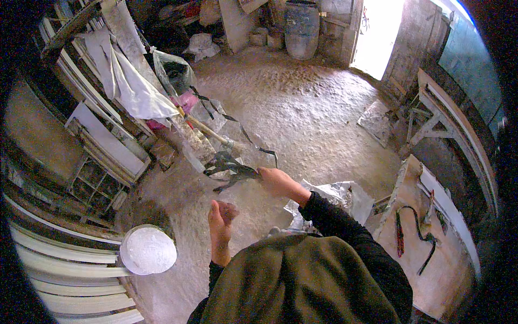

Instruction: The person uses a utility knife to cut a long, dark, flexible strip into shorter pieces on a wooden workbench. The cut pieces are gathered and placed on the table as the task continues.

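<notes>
Strip bundle (232, 171), R. hand: thin, dark, flexible lengths, flat & ribbon-like, splayed to L. of the fist, held above the floor in front of the person. The R. hand (276, 182) was clenched on the bundle's R. end. The L. hand (219, 222) was raised nearby, apart from the strips; fingers blurred, so whether it gripped anything could not be told. A longer dark strip (243, 128) snaked from the plastic-covered pile to just above the R. hand; whether it joined the bundle was unclear.

Surroundings: floor (318, 121) rough, lumpy, w/ grey-brown sheen; white sheet (141, 100) draped in soft folds over stacked stock, upper L.; pale wooden stick (208, 131) round & straight; white slats (70, 286) long & parallel, lower L.; board (391, 237) at R. w/ pale smeared face, bearing a curved black strip (418, 229) & small tools.

Containers: tub (148, 249), lower L., w/ round, white, mottled top (lid vs. fill indistinct); drum (302, 29), blue-grey, bulging, scuffed, contents n/v.; plastic bag (175, 70), translucent, crumpled, w/ dark interior.
</notes>
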{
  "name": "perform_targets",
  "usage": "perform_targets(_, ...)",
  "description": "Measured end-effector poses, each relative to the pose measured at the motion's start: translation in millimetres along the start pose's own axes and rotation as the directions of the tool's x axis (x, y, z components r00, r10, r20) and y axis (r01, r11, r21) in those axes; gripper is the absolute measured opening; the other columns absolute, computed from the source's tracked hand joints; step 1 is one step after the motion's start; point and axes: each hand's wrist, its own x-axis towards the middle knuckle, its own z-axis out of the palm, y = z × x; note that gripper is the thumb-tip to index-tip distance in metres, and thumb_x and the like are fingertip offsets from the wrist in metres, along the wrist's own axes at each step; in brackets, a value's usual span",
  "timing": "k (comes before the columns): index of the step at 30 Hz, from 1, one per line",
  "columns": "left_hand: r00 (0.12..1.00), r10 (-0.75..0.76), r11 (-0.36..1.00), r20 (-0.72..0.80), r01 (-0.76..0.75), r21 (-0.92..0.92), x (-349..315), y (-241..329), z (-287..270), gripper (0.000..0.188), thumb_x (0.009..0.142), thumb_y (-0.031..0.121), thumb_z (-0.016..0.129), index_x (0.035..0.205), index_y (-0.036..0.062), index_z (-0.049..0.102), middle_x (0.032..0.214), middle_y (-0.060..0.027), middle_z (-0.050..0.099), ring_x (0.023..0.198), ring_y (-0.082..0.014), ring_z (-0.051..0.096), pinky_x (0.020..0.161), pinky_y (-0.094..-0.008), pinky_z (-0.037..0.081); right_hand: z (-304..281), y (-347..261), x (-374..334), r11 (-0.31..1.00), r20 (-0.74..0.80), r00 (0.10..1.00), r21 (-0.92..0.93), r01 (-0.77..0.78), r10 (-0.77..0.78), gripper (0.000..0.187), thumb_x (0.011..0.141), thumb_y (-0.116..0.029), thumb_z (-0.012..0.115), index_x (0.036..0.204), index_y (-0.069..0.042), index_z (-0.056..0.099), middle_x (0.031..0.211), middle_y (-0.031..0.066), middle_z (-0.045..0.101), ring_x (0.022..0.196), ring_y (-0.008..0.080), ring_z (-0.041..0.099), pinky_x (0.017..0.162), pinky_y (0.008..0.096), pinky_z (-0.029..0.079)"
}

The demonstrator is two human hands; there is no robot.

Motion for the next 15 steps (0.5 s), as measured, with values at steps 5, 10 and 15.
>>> perform_targets(5,0.745,0.469,-0.141,0.473,-0.466,0.873,6.9,38.2,89.9,0.049,0.075,0.019,0.053,0.120,0.0075,0.038,0.099,-0.0080,0.052,0.094,-0.0236,0.048,0.091,-0.0409,0.033,42.0,26.5,7.5,0.976,0.124,0.980,-0.138,0.171,-0.154,0.014,0.070,-0.009,0.049,0.079,0.001,0.053,0.079,0.0151,0.057,0.077,0.0316,0.055,0.067,0.0369,0.045)
perform_targets(10,0.764,0.249,-0.255,0.595,-0.541,0.802,42.0,22.5,89.0,0.065,0.071,0.017,0.056,0.128,0.0082,0.026,0.092,-0.0121,0.055,0.085,-0.0286,0.052,0.085,-0.0413,0.035,42.3,13.7,4.6,0.813,0.313,0.852,-0.288,0.506,-0.420,0.019,0.066,-0.013,0.052,0.077,0.002,0.057,0.084,0.0143,0.056,0.078,0.0283,0.054,0.071,0.0347,0.044)
perform_targets(15,0.802,0.092,-0.031,0.590,-0.590,0.807,53.0,25.9,90.5,0.070,0.072,0.013,0.053,0.131,0.0075,0.016,0.077,-0.0154,0.056,0.072,-0.0330,0.055,0.065,-0.0405,0.042,44.1,37.1,-1.7,0.894,0.314,0.848,0.285,0.345,-0.427,0.020,0.076,-0.020,0.051,0.079,0.000,0.057,0.066,0.0098,0.058,0.057,0.0199,0.056,0.049,0.0317,0.045)
